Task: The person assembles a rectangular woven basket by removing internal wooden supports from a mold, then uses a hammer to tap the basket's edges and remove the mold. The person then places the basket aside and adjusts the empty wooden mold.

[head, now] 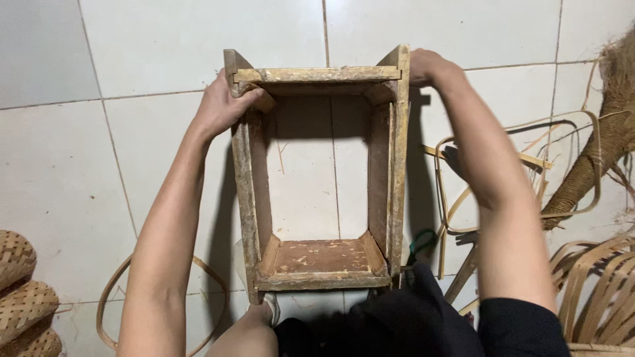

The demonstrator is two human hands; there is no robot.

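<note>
Dark cloth [397, 324] over the person's lap fills the bottom centre of the frame, with a bare knee [248, 334] just left of it. Both arms reach up the picture from there. Left hand [221, 106] wraps the upper left corner of a worn wooden frame [248, 192], fingers curled over its far crossbar. Right hand [426, 66] clasps the upper right corner post, fingers folded around the back, out of sight. This open rectangular frame stands in the middle of the picture on white floor tiles [152, 39], its near end resting against the lap, tiles showing through its open middle. Loose bamboo strips [463, 198] curl on the floor at right, beside a bundle of brown fibre [595, 158] at the right edge. Woven basket pieces [23, 297] sit at lower left, near a bent strip loop [109, 297].
</note>
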